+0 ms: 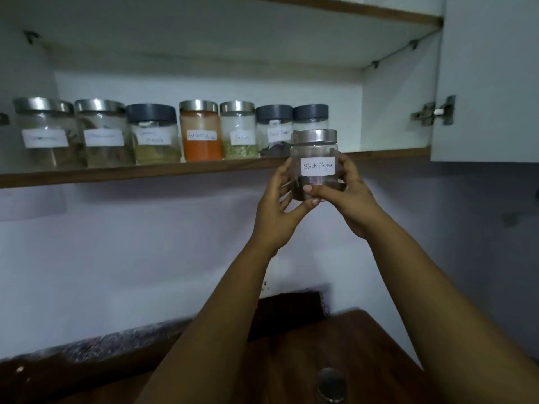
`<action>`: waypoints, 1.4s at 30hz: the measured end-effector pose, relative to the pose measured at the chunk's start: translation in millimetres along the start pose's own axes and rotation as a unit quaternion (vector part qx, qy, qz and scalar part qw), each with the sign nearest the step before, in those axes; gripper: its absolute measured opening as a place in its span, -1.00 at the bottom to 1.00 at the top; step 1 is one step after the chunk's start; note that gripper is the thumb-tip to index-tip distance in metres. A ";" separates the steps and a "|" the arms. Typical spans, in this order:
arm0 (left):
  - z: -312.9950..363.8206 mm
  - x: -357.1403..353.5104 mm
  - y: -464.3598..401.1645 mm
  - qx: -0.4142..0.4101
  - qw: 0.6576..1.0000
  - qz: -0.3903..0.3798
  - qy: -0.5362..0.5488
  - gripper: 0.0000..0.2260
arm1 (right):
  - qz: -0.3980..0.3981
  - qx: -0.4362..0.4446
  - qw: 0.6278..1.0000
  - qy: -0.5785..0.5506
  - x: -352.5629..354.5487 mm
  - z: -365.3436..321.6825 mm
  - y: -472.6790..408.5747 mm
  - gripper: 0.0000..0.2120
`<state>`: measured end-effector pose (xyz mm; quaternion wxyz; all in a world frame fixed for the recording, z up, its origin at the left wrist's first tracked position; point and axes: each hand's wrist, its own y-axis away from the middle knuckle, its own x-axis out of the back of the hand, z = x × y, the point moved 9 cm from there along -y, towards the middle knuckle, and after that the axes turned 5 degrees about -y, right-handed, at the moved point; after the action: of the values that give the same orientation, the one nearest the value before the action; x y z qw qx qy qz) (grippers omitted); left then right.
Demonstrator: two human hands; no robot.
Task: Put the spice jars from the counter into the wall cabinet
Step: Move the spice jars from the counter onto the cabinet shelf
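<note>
I hold a clear jar labelled "Black Pepper" (316,158) with a steel lid, raised just in front of the cabinet shelf edge (145,173). My left hand (277,211) cups its left side and bottom; my right hand (347,196) grips its right side and front. Several labelled spice jars stand in a row on the shelf, among them a red chilli powder jar (201,132) and two grey-lidded jars (274,126) right behind the held one. One more steel-lidded jar (331,384) stands on the brown counter below.
The cabinet door (490,83) hangs open at the right, with its hinge (434,112) showing. Shelf space to the right of the jar row is bare. An upper shelf (350,10) runs overhead. A wooden board (335,339) lies on the counter below.
</note>
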<state>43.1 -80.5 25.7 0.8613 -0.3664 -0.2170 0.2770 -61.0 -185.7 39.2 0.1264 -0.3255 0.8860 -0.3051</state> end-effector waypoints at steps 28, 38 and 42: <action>-1.8 -58.2 -86.4 -0.245 0.722 0.272 -0.586 -0.73 | -0.081 -0.090 0.946 0.301 95.4 12.4 -191.4 -0.14; 12.5 -54.0 -92.1 -0.216 0.730 0.281 -0.585 -0.81 | -0.091 -0.128 0.925 0.347 109.9 25.2 -206.2 0.14; 7.8 -55.1 -94.6 -0.225 0.688 0.284 -0.629 -0.77 | 0.056 0.025 0.912 0.405 105.8 -18.4 -212.4 0.18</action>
<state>27.3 -166.2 92.4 0.2945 -0.3334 -0.6492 0.6170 -42.6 -374.3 183.2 -0.2188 -0.1206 0.8701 -0.4248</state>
